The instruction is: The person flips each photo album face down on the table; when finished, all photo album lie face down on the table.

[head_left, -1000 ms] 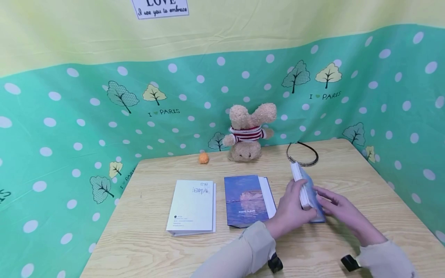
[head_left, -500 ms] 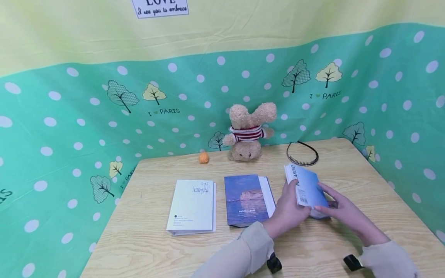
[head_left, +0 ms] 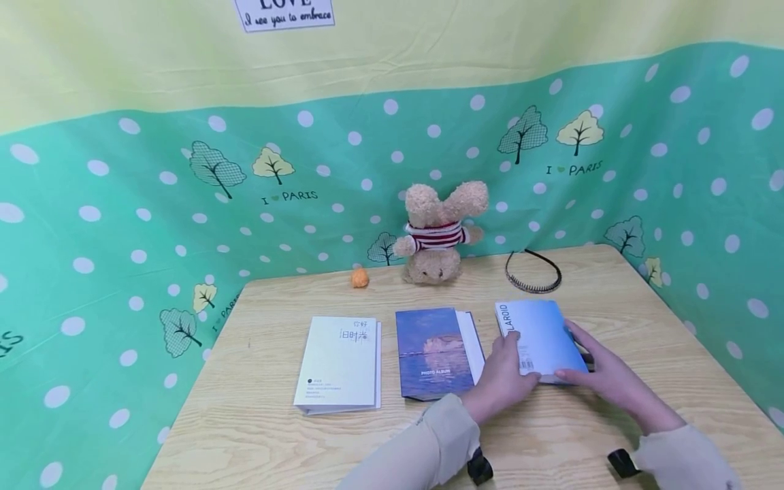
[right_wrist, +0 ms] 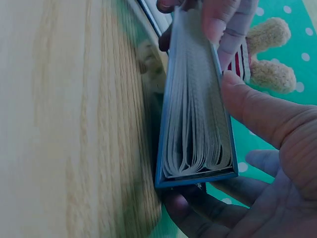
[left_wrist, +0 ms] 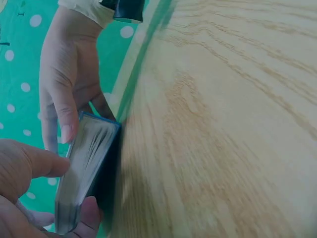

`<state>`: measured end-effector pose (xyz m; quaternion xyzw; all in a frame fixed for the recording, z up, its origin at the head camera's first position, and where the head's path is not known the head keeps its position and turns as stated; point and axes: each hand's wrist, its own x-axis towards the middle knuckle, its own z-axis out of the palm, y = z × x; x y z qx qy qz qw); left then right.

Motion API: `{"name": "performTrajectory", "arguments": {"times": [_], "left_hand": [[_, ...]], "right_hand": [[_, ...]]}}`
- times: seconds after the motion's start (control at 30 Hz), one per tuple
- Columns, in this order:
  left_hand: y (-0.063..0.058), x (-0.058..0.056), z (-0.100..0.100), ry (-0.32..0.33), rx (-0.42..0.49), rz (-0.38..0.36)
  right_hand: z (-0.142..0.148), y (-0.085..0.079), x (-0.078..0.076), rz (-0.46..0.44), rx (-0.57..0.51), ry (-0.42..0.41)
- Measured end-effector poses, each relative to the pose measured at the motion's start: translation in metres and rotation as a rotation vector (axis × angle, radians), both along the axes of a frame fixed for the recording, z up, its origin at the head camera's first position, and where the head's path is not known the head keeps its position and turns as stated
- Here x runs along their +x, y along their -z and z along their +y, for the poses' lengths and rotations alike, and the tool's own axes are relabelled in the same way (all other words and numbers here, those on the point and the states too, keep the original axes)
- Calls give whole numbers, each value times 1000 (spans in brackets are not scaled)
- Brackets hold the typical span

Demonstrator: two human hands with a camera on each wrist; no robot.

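Observation:
A light blue photo album (head_left: 539, 333), its cover lettered in part "LAROID", lies nearly level low over the right side of the table, cover up. My left hand (head_left: 503, 378) grips its left near corner, fingers below and thumb at the near edge. From the right, my right hand (head_left: 603, 374) holds the opposite side, thumb on the near edge. The page edges of the album (left_wrist: 86, 166) face the left wrist camera, between both hands. Fingers under the album (right_wrist: 195, 109) show in the right wrist view. Whether it touches the table is unclear.
A dark blue photo album (head_left: 431, 350) lies just left of the hands, and a white album (head_left: 337, 364) farther left. Along the back are an orange ball (head_left: 359, 278), an upside-down plush toy (head_left: 435, 235) and a black headband (head_left: 535, 287). A polka-dot cloth (head_left: 343, 163) hangs behind the table.
The light blue album has turned from standing on edge to nearly level, its cover now facing up. Both hands have kept hold of it, the left shifting slightly left and down.

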<state>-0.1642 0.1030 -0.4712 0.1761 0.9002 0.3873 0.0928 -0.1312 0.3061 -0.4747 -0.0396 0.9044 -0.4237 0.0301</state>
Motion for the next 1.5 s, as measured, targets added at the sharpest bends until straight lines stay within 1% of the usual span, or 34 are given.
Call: {"name": "performTrajectory", "arguments": {"times": [0.13, 0.23, 0.37, 0.53, 0.77, 0.97, 1.07, 1.27, 1.37, 1.5], "left_hand": [[4, -1, -1, 32, -64, 20], [7, -1, -1, 46, -81, 25], [7, -2, -2, 46, -96, 30], [7, -3, -2, 42, -139, 58], [5, -2, -2, 50, -275, 99], [5, -2, -7, 68, -331, 154], [4, -3, -12, 81, -340, 189], [-2, -7, -22, 85, -298, 215], [-4, -8, -28, 78, -301, 224], [-7, -10, -38, 77, -309, 228]], "right_hand": [[2, 0, 0, 4, 33, -7], [2, -1, 1, 5, 47, -13], [3, -3, 1, 10, 64, -19], [2, -2, 1, 2, 86, -13], [2, -1, 2, 4, 114, -10], [-1, -3, 2, 6, 144, -1], [-5, -5, 2, 7, 159, 19], [-14, -12, 0, 45, 165, 57], [-19, -17, -1, 84, 151, 65], [-26, -20, -2, 163, 136, 68]]}}
